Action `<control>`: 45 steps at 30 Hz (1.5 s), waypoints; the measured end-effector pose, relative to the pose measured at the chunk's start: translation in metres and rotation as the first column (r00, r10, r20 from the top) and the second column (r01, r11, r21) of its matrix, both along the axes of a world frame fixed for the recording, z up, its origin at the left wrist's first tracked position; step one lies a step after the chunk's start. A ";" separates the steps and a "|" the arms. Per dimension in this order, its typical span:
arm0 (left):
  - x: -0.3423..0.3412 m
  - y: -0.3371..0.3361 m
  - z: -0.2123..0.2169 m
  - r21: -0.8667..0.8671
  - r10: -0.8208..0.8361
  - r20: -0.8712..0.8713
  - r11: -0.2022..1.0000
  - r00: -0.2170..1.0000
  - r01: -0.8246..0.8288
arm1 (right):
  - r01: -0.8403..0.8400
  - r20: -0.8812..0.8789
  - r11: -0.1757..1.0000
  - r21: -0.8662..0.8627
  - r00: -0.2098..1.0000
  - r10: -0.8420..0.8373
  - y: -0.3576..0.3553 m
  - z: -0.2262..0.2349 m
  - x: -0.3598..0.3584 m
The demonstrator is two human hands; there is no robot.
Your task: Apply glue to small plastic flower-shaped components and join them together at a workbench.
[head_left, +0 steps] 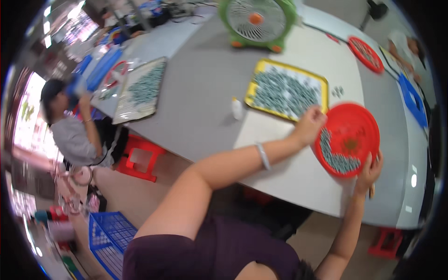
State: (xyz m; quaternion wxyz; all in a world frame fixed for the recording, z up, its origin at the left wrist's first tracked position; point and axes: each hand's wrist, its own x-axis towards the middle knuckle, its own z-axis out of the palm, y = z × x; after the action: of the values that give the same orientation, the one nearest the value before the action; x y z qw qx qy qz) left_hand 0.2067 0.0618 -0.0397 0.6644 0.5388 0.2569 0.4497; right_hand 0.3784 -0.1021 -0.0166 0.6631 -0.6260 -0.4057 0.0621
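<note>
Where hands (310,125) grip: red dish (354,126).

1. Round tray (354,122): set on the counter (200,107), at its near right.
2. Rectangular tray (287,89): placed just left of and behind it.
3. Fan (257,21): stood behind that.
4. Small bottle (237,108): stood left of the rectangular tray.

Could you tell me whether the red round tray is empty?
No, the red round tray holds a heap of small grey pieces along its lower left side.
</note>
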 end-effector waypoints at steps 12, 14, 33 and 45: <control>0.002 -0.014 0.031 -0.224 -0.094 -0.038 0.971 0.995 0.083 | 0.062 -0.046 0.998 -0.014 0.997 -0.062 0.006 -0.003 -0.007; 0.009 -0.012 0.019 -0.194 -0.075 0.002 0.978 0.997 0.074 | 0.013 -0.322 0.999 0.029 0.947 -0.003 0.003 -0.002 -0.014; 0.005 -0.031 0.011 -0.462 -0.024 0.349 0.865 0.937 0.194 | 0.195 -0.721 0.952 0.237 0.692 0.037 0.035 0.001 -0.058; 0.006 -0.037 0.014 -0.347 -0.127 0.464 0.885 0.877 0.312 | 0.302 -0.600 0.916 0.262 0.795 -0.090 0.029 -0.010 -0.052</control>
State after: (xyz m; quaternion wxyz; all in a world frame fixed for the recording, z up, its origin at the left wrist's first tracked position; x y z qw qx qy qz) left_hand 0.2123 0.0250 -0.0255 0.8501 0.3011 0.1292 0.4124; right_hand 0.3264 -0.0727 -0.0271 0.8562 -0.4906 -0.1222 0.1062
